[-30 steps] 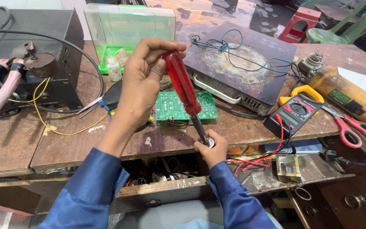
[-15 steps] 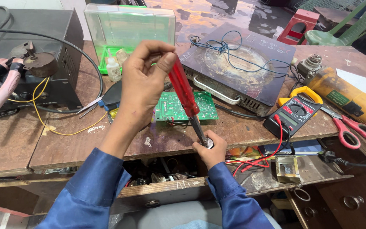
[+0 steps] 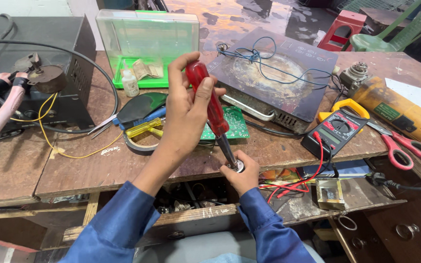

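Head view: I look down on both of my hands at the front edge of the wooden workbench (image 3: 123, 165); every place below is given relative to that edge.
Left hand (image 3: 186, 114): closed around the red handle of the screwdriver (image 3: 210, 104), above the edge, thumb lying along the handle.
Right hand (image 3: 242, 175): just in front of and slightly below the edge, curled snugly around a small round metal part (image 3: 239, 167); I cannot tell what the part is.
Screwdriver axis: long axis tilted, handle up and back over the bench, shaft running down and forward to the tip.
Key relation: the tip meets the metal part in my right hand; the part lies below and to the right of my left hand, so the right hand is the nearer one.
Behind the edge: green circuit board (image 3: 232, 124), dark induction cooktop (image 3: 278, 73) with blue wire, multimeter (image 3: 337, 129) to the right.
Far right: red-handled scissors (image 3: 405, 148).
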A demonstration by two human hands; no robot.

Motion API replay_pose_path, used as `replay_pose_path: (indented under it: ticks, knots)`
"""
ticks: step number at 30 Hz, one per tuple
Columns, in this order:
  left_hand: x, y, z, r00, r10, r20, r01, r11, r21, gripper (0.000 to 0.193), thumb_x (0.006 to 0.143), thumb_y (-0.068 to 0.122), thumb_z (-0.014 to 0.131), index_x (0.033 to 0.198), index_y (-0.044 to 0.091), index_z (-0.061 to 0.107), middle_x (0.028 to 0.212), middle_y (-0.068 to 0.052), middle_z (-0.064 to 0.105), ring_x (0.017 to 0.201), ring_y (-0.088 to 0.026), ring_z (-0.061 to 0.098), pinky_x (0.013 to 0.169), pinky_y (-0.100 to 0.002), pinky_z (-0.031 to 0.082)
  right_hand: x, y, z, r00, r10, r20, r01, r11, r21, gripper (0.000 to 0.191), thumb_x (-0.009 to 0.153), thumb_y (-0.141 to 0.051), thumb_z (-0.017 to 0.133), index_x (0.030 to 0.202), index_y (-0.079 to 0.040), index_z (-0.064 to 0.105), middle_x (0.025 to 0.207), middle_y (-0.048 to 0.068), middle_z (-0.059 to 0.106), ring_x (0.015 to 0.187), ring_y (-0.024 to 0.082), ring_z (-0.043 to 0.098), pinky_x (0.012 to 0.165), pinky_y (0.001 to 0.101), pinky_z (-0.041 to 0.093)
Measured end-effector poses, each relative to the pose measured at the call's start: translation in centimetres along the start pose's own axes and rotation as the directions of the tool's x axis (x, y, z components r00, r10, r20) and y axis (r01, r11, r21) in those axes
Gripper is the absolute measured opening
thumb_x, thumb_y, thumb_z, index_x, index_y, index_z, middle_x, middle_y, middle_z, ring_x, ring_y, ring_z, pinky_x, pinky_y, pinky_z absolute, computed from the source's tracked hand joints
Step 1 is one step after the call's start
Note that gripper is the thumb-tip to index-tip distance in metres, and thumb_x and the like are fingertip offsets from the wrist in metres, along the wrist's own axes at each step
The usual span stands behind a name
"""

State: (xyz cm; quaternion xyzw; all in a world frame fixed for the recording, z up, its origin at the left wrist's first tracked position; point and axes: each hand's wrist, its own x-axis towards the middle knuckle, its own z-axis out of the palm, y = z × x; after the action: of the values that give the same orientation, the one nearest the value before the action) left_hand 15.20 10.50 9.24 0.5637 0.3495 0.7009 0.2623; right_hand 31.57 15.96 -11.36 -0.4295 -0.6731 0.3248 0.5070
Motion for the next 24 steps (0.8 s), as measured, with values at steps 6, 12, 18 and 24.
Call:
replay_pose_path:
  ticks: [6,12,18,24]
  knots:
    - [-0.4,1.2,0.2,0.996,0.079,-0.052,-0.081,0.996,-0.038,0.046,0.113,0.025,0.049,0.151,0.009,0.03,0.119,-0.012,0.06,0.1,-0.017,0.073,0.087,-0.031,0.067,0.0,-0.7,-0.2,1.0,0.008,-0.006,-0.008,1.0,0.012,0.018,0.065,-0.013,0.078,0.074,-0.006,0.064,0.061,0.0,0.061,0.059,0.007,0.057,0.057,0.0273,0.048]
    - [0.2,2.7,-0.5,0.963,0.226,-0.148,-0.239,0.967,-0.084,0.045,0.118,0.024,0.05,0.156,0.01,0.028,0.126,-0.013,0.058,0.099,-0.017,0.071,0.088,-0.034,0.066,-0.1,-0.9,-0.3,1.0,-0.011,-0.001,0.011,0.998,-0.054,0.02,0.064,-0.014,0.078,0.075,-0.006,0.064,0.063,0.001,0.062,0.059,0.009,0.06,0.058,0.0277,0.049]
    - [-1.1,2.1,-1.0,0.961,0.198,-0.194,-0.215,0.974,-0.071,0.043,0.118,0.021,0.05,0.155,0.01,0.03,0.126,-0.013,0.055,0.096,-0.015,0.069,0.085,-0.032,0.064,-0.2,-0.5,-1.1,0.996,-0.042,0.079,0.041,0.999,0.015,0.023,0.064,-0.014,0.078,0.081,-0.007,0.063,0.067,-0.002,0.061,0.062,0.007,0.058,0.059,0.0266,0.048]
    - [-0.4,2.8,-2.0,0.947,0.283,-0.154,-0.236,0.935,0.263,0.029,0.118,0.022,0.054,0.145,0.01,0.053,0.116,-0.008,0.06,0.099,-0.011,0.062,0.085,-0.029,0.058,-0.4,-0.8,-1.3,0.983,0.098,0.154,-0.117,0.986,0.119,0.022,0.066,-0.01,0.079,0.081,-0.007,0.064,0.066,-0.001,0.06,0.056,0.006,0.056,0.05,0.0251,0.045]
